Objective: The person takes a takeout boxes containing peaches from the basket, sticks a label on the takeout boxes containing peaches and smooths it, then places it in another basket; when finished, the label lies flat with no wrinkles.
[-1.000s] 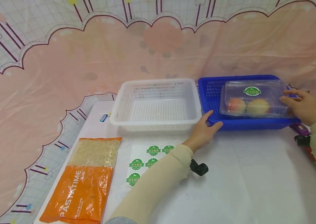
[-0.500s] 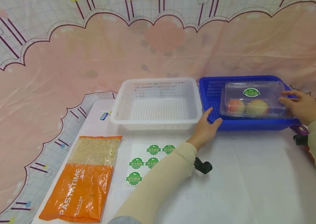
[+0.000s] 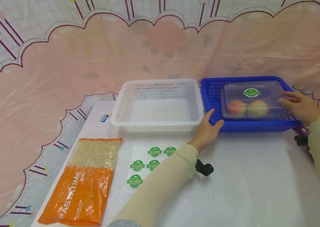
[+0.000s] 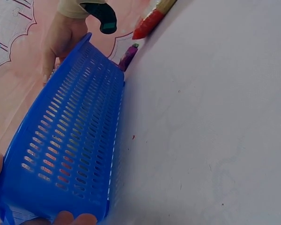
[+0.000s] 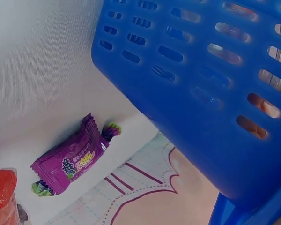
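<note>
A clear plastic clamshell box (image 3: 233, 88) with a green round sticker (image 3: 251, 92) lies inside the blue basket (image 3: 250, 127). Two round fruits, one reddish (image 3: 236, 108) and one yellowish (image 3: 257, 108), show through its lid. My right hand (image 3: 304, 107) holds the box at its right end; some of its fingers are hidden behind the box and basket rim. My left hand (image 3: 206, 132) grips the basket's front left corner. In the left wrist view its fingertips (image 4: 77, 219) wrap the lower corner of the blue wall, with another digit at the rim.
A white basket (image 3: 157, 124) stands directly left of the blue one. Nearer lie a sheet of green stickers (image 3: 134, 181), partly behind the left sleeve, and an orange pasta bag (image 3: 80, 192). A purple candy wrapper (image 5: 75, 159) and a red packet (image 5: 2, 192) lie beyond the blue basket's right end.
The box has shifted slightly left inside the blue basket, with my right hand moving along with it. My left hand stays at the basket corner.
</note>
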`<state>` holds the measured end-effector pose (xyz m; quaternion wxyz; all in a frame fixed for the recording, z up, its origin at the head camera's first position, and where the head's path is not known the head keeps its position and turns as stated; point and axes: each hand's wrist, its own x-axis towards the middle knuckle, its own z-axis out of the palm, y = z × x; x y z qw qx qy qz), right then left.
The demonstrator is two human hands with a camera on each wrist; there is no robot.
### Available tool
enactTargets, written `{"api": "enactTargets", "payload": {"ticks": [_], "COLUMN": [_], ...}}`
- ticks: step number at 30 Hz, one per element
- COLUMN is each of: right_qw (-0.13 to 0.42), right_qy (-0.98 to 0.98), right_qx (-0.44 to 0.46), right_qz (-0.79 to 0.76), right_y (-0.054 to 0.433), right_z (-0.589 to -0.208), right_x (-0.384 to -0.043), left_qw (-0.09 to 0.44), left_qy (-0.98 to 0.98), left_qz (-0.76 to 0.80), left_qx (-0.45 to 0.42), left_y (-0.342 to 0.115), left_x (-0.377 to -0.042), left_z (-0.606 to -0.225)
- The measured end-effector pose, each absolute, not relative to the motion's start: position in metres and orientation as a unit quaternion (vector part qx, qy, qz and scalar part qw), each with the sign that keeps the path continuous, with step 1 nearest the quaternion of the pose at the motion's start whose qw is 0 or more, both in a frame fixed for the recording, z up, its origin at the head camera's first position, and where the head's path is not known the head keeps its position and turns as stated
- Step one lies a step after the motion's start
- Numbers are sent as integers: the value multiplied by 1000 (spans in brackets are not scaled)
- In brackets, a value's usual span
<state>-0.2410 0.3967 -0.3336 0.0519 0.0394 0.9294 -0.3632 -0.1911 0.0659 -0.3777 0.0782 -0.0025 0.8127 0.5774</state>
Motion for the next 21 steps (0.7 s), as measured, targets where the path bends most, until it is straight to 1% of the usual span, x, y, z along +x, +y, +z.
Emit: {"api": "enactTargets", "payload": {"ticks": [13,21], "right_qw": [76,117], "right_qy": [933,933], "right_qx": [34,23], "right_qz": [-350,-341], "right_y": [396,403], "right_z": [-332,-331], "right_x": [-238,-238], "left_qw": [81,87], "left_qy": [809,807], "left_qz": [582,585], "left_qx": [-5,-3], "left_y": [66,66], "left_x": [-192,-193], "left_z": [-375,-374]}}
